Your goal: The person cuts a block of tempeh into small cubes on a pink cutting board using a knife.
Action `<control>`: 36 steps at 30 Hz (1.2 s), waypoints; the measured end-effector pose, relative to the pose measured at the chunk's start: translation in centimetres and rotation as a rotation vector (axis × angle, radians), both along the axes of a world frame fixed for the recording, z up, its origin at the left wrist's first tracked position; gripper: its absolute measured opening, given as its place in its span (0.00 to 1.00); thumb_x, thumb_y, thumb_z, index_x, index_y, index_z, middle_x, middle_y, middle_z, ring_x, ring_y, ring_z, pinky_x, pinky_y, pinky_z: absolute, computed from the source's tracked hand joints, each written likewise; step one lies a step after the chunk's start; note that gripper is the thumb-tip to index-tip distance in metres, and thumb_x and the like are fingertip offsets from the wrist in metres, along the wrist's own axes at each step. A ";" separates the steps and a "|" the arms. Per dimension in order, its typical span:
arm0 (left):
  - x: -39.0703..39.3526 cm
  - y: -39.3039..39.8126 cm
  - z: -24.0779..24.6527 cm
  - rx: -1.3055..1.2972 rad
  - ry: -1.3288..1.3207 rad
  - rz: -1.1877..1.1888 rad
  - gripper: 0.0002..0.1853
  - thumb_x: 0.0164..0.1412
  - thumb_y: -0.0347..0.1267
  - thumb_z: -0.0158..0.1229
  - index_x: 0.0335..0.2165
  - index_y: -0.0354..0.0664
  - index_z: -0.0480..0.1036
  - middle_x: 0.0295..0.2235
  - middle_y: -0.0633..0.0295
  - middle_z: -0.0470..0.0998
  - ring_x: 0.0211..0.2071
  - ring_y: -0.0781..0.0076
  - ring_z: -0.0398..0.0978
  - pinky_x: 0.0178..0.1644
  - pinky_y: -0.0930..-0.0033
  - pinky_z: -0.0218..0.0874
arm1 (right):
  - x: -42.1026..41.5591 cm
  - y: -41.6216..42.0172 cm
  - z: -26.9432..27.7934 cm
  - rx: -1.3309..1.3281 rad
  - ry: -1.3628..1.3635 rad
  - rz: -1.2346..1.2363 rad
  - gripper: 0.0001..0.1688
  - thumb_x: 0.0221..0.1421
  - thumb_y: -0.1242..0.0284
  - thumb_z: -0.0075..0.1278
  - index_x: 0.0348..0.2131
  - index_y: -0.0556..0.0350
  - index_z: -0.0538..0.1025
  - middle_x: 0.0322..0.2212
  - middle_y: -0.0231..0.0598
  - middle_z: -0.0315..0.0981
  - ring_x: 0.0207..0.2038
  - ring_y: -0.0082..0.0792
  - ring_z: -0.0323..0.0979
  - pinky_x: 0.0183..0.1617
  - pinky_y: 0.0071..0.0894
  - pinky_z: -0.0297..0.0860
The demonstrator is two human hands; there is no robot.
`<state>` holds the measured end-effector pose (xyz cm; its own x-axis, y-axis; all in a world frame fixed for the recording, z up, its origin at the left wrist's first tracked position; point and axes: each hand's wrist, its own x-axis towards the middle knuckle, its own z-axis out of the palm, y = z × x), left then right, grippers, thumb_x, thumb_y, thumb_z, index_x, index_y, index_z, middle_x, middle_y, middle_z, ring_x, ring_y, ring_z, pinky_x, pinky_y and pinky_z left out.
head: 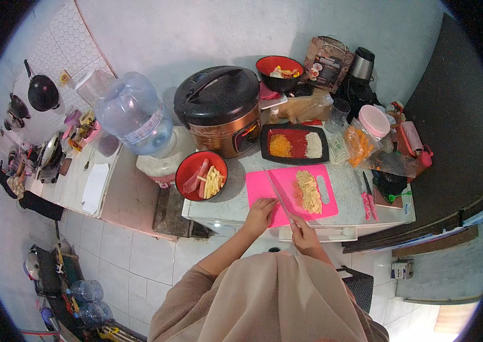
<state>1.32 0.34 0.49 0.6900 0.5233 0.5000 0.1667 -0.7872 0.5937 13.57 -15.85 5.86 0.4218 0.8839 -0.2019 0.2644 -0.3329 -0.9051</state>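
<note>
My right hand [304,236] is closed around the handle of a long kitchen knife [279,191], whose blade lies over the pink cutting board [260,184]. My left hand [262,214] rests on the board's lower left part, beside the blade, fingers bent; whether it holds something small is hidden. Pale sliced pieces [309,192] lie heaped on the board's right half. Left of the board, a red bowl with a black outside [188,169] holds pale sticks [213,183] and pinkish sausage-like pieces [203,179]. A black and red tray [296,160] above the board holds orange shreds [280,145] and white bits [313,145].
A rice cooker [218,107] and a water dispenser bottle [137,115] stand behind the bowl. Right of the board lie a pink-handled knife [368,201], a bag of orange sticks [357,145] and a pink-lidded jar [374,121]. Another red bowl [280,70] stands at the back.
</note>
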 end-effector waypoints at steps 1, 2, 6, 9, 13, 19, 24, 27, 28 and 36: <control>0.0 0.0 -0.1 0.004 0.004 0.005 0.19 0.47 0.21 0.55 0.42 0.34 0.73 0.41 0.51 0.75 0.43 0.51 0.71 0.48 0.57 0.63 | 0.0 0.0 0.1 -0.021 0.030 -0.004 0.20 0.62 0.69 0.42 0.53 0.50 0.67 0.31 0.57 0.73 0.33 0.38 0.75 0.39 0.34 0.68; 0.0 0.0 -0.2 0.008 0.007 0.010 0.19 0.47 0.21 0.55 0.42 0.34 0.73 0.41 0.51 0.75 0.43 0.51 0.71 0.49 0.57 0.63 | 0.0 0.1 0.0 -0.012 0.019 -0.002 0.20 0.62 0.69 0.42 0.53 0.51 0.67 0.31 0.57 0.73 0.33 0.38 0.75 0.40 0.34 0.68; 0.1 0.1 -0.5 0.028 0.030 0.014 0.20 0.47 0.23 0.57 0.44 0.38 0.73 0.42 0.52 0.75 0.43 0.51 0.72 0.48 0.56 0.64 | 0.0 0.1 -1.3 0.078 -0.037 -0.002 0.20 0.63 0.67 0.42 0.53 0.49 0.67 0.20 0.37 0.66 0.22 0.24 0.65 0.27 0.26 0.62; 0.0 0.0 -0.2 0.015 0.037 0.010 0.21 0.47 0.22 0.57 0.44 0.37 0.73 0.42 0.52 0.75 0.44 0.52 0.71 0.49 0.56 0.64 | -0.2 0.1 -1.8 0.129 -0.051 -0.019 0.20 0.64 0.66 0.42 0.53 0.48 0.68 0.14 0.28 0.62 0.17 0.18 0.60 0.21 0.23 0.59; 0.0 -0.1 0.5 0.019 0.012 0.000 0.18 0.48 0.22 0.55 0.42 0.34 0.73 0.41 0.51 0.75 0.43 0.52 0.71 0.48 0.58 0.63 | -0.3 0.2 -2.8 0.162 -0.068 -0.048 0.19 0.64 0.66 0.42 0.53 0.49 0.68 0.14 0.29 0.63 0.17 0.18 0.61 0.20 0.23 0.59; 0.1 -0.1 0.0 0.015 0.002 0.008 0.17 0.49 0.22 0.55 0.41 0.34 0.73 0.41 0.51 0.75 0.42 0.52 0.71 0.48 0.58 0.64 | 0.1 0.3 -2.1 0.059 0.069 -0.036 0.18 0.64 0.66 0.42 0.52 0.49 0.68 0.14 0.28 0.62 0.15 0.19 0.60 0.19 0.23 0.57; 0.1 -0.1 0.2 0.035 -0.001 0.012 0.18 0.49 0.22 0.55 0.41 0.35 0.73 0.41 0.51 0.75 0.42 0.52 0.71 0.47 0.57 0.64 | 0.4 0.4 -1.8 0.043 0.008 -0.003 0.19 0.64 0.67 0.42 0.52 0.50 0.67 0.13 0.26 0.59 0.15 0.18 0.58 0.18 0.24 0.56; 0.0 -0.1 0.5 0.017 0.006 0.009 0.18 0.49 0.21 0.55 0.42 0.35 0.73 0.41 0.51 0.75 0.42 0.52 0.71 0.48 0.57 0.64 | 0.3 0.8 0.0 -0.006 0.030 -0.007 0.18 0.63 0.67 0.42 0.50 0.54 0.68 0.18 0.37 0.63 0.21 0.24 0.61 0.25 0.28 0.60; 0.0 -0.1 0.4 0.015 0.006 0.008 0.18 0.48 0.21 0.55 0.42 0.35 0.73 0.41 0.51 0.75 0.42 0.52 0.71 0.48 0.57 0.64 | 0.2 0.8 0.3 -0.028 0.051 -0.016 0.18 0.63 0.68 0.42 0.49 0.56 0.68 0.20 0.43 0.65 0.24 0.26 0.63 0.29 0.30 0.63; 0.0 -0.1 0.8 -0.013 -0.003 0.003 0.17 0.47 0.21 0.56 0.40 0.34 0.74 0.40 0.51 0.75 0.42 0.52 0.72 0.47 0.58 0.64 | -0.2 1.2 -0.2 -0.068 0.074 -0.021 0.18 0.63 0.69 0.41 0.51 0.54 0.67 0.23 0.47 0.67 0.27 0.27 0.65 0.33 0.31 0.64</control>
<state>1.37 0.23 1.32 0.6868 0.5319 0.4953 0.1670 -0.7787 0.6047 13.37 -14.63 5.70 0.4222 0.8582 -0.2920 0.1902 -0.3988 -0.8971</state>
